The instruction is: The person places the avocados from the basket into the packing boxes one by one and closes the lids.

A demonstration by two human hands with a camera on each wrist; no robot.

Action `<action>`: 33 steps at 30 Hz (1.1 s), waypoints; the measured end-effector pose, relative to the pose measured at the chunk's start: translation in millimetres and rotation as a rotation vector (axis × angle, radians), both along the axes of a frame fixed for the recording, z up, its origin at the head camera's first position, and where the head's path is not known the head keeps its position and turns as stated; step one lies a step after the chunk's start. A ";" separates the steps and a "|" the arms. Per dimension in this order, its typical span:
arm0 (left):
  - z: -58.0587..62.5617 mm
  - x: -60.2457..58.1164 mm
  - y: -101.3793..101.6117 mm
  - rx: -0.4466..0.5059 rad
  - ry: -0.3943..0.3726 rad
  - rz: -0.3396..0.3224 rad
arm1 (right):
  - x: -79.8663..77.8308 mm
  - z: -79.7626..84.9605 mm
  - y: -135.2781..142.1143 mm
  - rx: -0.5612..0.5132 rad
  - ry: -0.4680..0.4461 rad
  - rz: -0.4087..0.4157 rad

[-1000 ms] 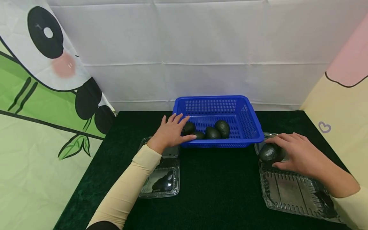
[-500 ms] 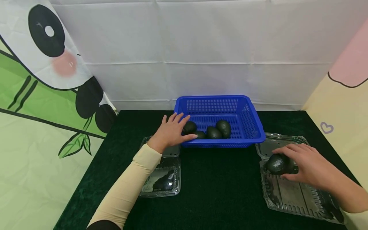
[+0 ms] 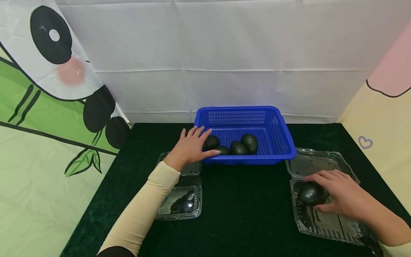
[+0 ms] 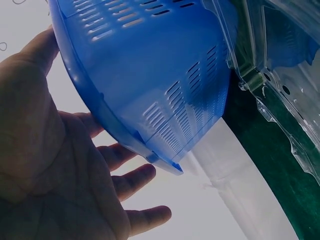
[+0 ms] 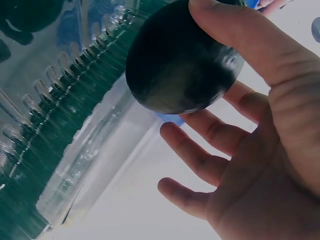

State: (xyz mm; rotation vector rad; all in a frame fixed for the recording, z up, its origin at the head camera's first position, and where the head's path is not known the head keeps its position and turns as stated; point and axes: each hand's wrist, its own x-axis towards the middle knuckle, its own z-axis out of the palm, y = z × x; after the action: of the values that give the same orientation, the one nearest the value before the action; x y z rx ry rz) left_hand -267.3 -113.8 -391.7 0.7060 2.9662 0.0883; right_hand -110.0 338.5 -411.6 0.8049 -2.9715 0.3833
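My right hand (image 3: 343, 194) grips a dark green avocado (image 3: 311, 194) between thumb and fingers, over the near half of an unfolded clear plastic clamshell (image 3: 318, 162). The right wrist view shows this avocado (image 5: 177, 60) pinched by thumb and upper fingers, while the lower fingers stay clear of it. At the left end of a blue plastic basket (image 3: 279, 157), my left hand (image 3: 189, 150) rests with fingers spread at the rim. Several avocados (image 3: 249, 143) lie in the basket's front left part, some partly hidden by that hand. In the left wrist view the basket wall (image 4: 140, 90) fills the middle.
A second clear clamshell (image 3: 196, 210) lies unfolded under the left forearm, with a dark shiny, rounded shape (image 3: 186, 203) in its near half. Dark green cloth (image 3: 244, 210) covers the table. A white sheet (image 3: 231, 57) hangs behind, and printed cloths flank both sides.
My right hand has carried the avocado from over the clamshell's far half toward me, down to its near half. My left hand has stayed at the basket rim.
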 end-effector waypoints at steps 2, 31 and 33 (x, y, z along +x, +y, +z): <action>0.3 0.0 0.0 0.000 0.001 -0.002 | 0.1 -2.6 0.2 0.003 -0.012 -0.001; 3.7 -2.8 -1.9 -0.005 -0.002 -0.003 | 0.6 -10.9 -16.7 0.122 0.013 0.022; 3.1 -3.3 -2.3 -0.003 -0.002 -0.002 | 0.9 -10.2 -17.6 0.126 0.011 0.026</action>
State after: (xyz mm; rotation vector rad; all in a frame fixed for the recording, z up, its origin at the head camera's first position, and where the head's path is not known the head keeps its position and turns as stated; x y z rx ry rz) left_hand -270.6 -116.1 -388.7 0.7088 2.9632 0.0838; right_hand -109.1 321.0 -421.8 0.8550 -3.0025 0.1927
